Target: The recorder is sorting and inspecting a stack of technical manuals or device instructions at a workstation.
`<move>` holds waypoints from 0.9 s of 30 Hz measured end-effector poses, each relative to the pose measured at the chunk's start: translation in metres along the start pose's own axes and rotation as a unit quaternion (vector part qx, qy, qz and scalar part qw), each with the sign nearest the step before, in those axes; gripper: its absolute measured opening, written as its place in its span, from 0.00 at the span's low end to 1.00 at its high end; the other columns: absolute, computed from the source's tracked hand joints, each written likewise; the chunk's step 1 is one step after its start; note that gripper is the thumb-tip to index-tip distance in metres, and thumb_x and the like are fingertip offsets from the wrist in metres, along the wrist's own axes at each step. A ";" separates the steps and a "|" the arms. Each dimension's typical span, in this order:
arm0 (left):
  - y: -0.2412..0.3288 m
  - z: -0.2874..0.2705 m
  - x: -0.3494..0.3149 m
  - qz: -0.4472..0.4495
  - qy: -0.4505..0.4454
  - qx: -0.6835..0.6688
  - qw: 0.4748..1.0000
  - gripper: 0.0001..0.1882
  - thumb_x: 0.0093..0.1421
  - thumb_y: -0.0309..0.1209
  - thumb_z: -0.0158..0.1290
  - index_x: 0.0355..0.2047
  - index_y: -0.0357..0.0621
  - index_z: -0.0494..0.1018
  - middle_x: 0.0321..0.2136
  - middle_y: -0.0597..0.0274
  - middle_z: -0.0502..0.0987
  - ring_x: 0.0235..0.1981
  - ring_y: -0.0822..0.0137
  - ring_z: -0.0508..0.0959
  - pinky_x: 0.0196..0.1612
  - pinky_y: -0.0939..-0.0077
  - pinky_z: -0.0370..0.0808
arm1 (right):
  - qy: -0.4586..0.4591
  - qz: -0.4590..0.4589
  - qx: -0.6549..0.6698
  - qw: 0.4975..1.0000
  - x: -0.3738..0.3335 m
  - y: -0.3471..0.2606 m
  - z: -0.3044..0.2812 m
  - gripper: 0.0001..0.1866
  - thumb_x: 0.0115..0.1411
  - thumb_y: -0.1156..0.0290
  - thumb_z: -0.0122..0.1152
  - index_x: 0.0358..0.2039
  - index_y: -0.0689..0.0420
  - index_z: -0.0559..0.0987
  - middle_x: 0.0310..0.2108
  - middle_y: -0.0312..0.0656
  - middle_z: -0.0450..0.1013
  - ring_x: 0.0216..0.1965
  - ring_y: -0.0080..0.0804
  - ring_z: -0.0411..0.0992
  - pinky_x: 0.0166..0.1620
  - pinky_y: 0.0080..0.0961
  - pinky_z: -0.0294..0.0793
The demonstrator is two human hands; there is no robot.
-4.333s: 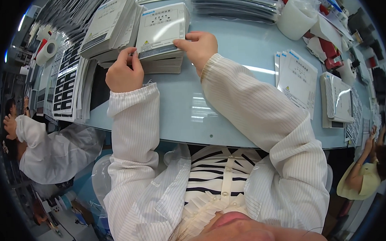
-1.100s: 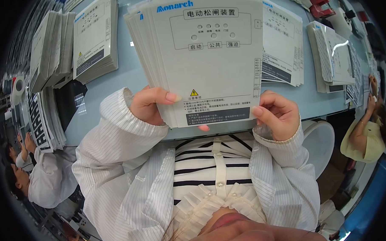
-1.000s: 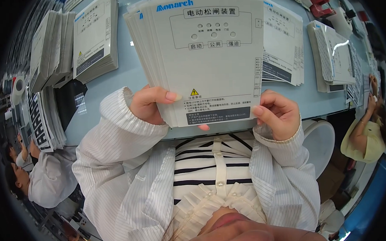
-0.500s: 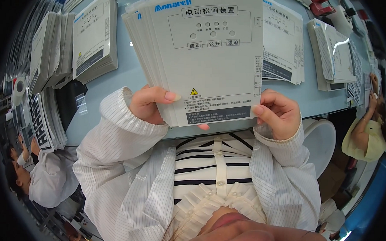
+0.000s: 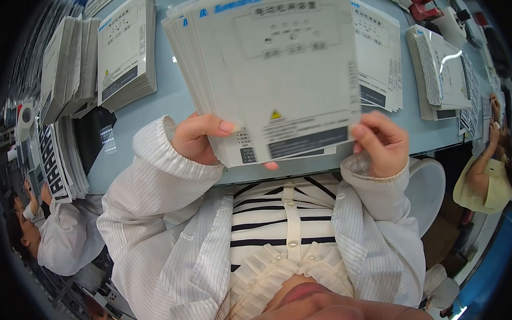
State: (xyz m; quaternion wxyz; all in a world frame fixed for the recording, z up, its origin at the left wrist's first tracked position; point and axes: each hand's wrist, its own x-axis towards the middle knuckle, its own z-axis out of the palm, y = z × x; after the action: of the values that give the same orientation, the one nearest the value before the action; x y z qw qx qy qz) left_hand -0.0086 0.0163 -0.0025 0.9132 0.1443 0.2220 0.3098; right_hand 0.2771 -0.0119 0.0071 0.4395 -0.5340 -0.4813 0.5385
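Note:
My left hand (image 5: 201, 136) grips a fanned stack of printed label sheets (image 5: 192, 66) by its lower left corner, thumb on top. The sheets are pale grey with blue lettering and dark print. My right hand (image 5: 384, 147) pinches the lower right corner of the top sheet (image 5: 298, 91) between thumb and fingers. That top sheet, smeared by motion, sits shifted to the right over the others, so a strip of the sheet beneath shows beside my left thumb. Behind it on the table lies a pile of the same sheets (image 5: 379, 60), partly hidden.
On the blue-grey table (image 5: 169, 106), a neat stack of like sheets (image 5: 125, 51) lies at left, with further stacks (image 5: 61, 65) beyond it. Another pile (image 5: 442, 69) lies at right, near a red object (image 5: 423, 10). Co-workers sit at both sides. A round white bin (image 5: 429, 188) stands below the table edge.
My right hand has moved slightly right, drawing the top sheet sideways off the fanned stack. My left hand has stayed in place.

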 end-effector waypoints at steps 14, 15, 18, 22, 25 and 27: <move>0.003 0.005 -0.001 0.001 0.017 0.039 0.999 0.33 0.50 0.27 0.49 0.57 0.34 0.55 0.52 0.40 0.64 0.50 0.40 0.69 0.45 0.40 0.73 | 0.295 -0.167 -0.389 0.857 0.030 0.012 -0.036 0.14 0.51 0.75 0.66 0.39 0.59 0.79 0.23 0.28 0.65 0.20 0.12 0.57 0.25 0.09 0.55; 0.004 0.006 0.000 0.002 0.015 0.047 0.999 0.33 0.50 0.27 0.49 0.57 0.34 0.55 0.52 0.40 0.64 0.50 0.41 0.69 0.45 0.40 0.73 | 0.327 -0.164 -0.405 0.838 0.029 0.009 -0.030 0.13 0.50 0.76 0.66 0.38 0.59 0.79 0.23 0.28 0.64 0.21 0.12 0.57 0.25 0.09 0.55; 0.005 0.004 0.001 0.002 0.014 0.068 0.998 0.33 0.49 0.28 0.51 0.57 0.34 0.55 0.51 0.40 0.66 0.49 0.42 0.70 0.46 0.41 0.73 | 0.225 -0.176 -0.276 0.918 0.019 0.006 -0.018 0.12 0.49 0.75 0.67 0.36 0.61 0.79 0.24 0.30 0.66 0.22 0.13 0.59 0.26 0.10 0.57; 0.006 0.004 -0.002 -0.009 0.047 0.105 0.993 0.35 0.48 0.29 0.53 0.57 0.34 0.56 0.49 0.41 0.68 0.48 0.44 0.72 0.47 0.45 0.73 | -0.003 -0.107 -0.162 0.981 0.006 -0.004 0.004 0.10 0.49 0.75 0.67 0.32 0.64 0.77 0.23 0.32 0.66 0.22 0.16 0.61 0.27 0.11 0.58; 0.005 0.005 -0.002 -0.015 0.063 0.122 0.990 0.36 0.47 0.30 0.54 0.56 0.34 0.56 0.48 0.43 0.70 0.47 0.46 0.73 0.48 0.49 0.73 | -0.091 -0.065 -0.123 0.986 0.004 -0.003 0.004 0.09 0.50 0.75 0.66 0.28 0.65 0.75 0.23 0.33 0.67 0.23 0.16 0.62 0.27 0.12 0.60; 0.005 0.005 -0.003 -0.015 0.068 0.137 0.988 0.36 0.47 0.30 0.55 0.56 0.34 0.57 0.48 0.44 0.70 0.47 0.48 0.73 0.48 0.51 0.73 | -0.104 -0.033 -0.045 0.993 0.003 0.000 0.005 0.07 0.51 0.77 0.63 0.25 0.65 0.73 0.23 0.34 0.67 0.21 0.16 0.62 0.25 0.11 0.60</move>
State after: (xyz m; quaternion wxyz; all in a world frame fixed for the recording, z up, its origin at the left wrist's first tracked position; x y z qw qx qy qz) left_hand -0.0103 0.0176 0.0044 0.8721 0.2438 0.3258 0.2717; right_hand 0.2716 -0.0088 0.0063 0.3803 -0.4784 -0.5653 0.5541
